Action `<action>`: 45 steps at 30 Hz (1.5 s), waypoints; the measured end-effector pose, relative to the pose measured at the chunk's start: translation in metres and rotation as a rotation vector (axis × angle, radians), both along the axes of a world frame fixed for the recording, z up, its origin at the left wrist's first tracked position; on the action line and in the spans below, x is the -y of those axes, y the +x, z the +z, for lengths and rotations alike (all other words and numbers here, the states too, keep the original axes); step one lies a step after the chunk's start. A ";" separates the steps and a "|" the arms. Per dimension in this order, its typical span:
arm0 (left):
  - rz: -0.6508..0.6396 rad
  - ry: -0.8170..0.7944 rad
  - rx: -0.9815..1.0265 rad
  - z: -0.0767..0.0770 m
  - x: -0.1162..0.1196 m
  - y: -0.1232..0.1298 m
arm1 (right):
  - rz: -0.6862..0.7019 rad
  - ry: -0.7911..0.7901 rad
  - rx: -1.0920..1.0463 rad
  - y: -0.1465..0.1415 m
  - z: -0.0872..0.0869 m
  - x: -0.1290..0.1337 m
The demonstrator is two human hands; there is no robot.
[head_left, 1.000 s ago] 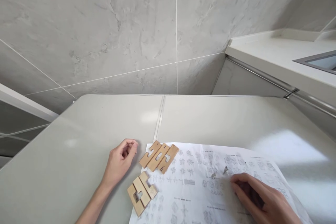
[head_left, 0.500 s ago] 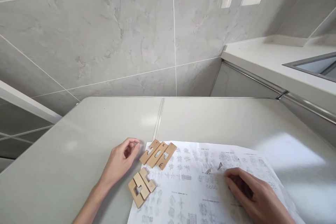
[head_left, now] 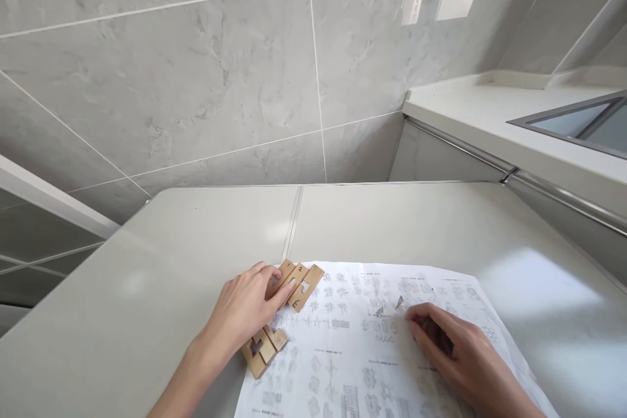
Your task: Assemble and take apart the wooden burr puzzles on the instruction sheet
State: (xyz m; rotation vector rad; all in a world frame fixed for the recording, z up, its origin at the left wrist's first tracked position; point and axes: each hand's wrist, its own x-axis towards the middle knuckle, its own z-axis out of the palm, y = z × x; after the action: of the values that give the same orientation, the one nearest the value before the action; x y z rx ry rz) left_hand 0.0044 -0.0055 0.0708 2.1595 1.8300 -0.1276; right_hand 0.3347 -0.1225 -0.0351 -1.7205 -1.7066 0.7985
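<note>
My left hand (head_left: 249, 304) is over the row of flat notched wooden pieces (head_left: 307, 287), thumb and fingers closed on the leftmost one, marked 1. The other two in the row are marked 2 and 6. Below them sits a second group of wooden pieces (head_left: 267, 356) with notches, partly hidden by the wrist. My right hand (head_left: 443, 346) rests on the printed sheet (head_left: 353, 339), its fingers curled and pressed together; what they hold, if anything, is hidden. Two small grey scraps (head_left: 400, 302) stand on the sheet just left of it.
The sheet lies on a pale table (head_left: 206, 235) with a seam running down its middle. Behind is a grey tiled wall (head_left: 220, 78). A white counter (head_left: 455, 104) with an inset metal frame stands at the right.
My left hand has moved right onto the upper wooden pieces and closed on the leftmost. My right hand keeps its place by the scraps. The view has shifted slightly.
</note>
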 end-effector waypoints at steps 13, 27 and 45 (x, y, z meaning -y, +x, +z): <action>0.015 -0.028 -0.161 0.004 -0.007 0.040 | 0.094 -0.014 0.007 0.008 0.000 -0.005; -0.198 -0.023 -0.168 0.000 0.006 0.081 | 0.086 -0.051 0.017 0.009 0.002 -0.006; -0.318 0.139 0.352 -0.044 0.036 0.082 | 0.242 0.231 0.141 0.005 0.008 -0.002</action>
State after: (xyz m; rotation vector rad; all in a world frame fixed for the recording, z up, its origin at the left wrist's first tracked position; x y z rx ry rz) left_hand 0.0861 -0.0413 0.0271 2.3721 1.3311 0.3008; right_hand 0.3400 -0.1204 -0.0270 -1.4624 -2.0438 0.5659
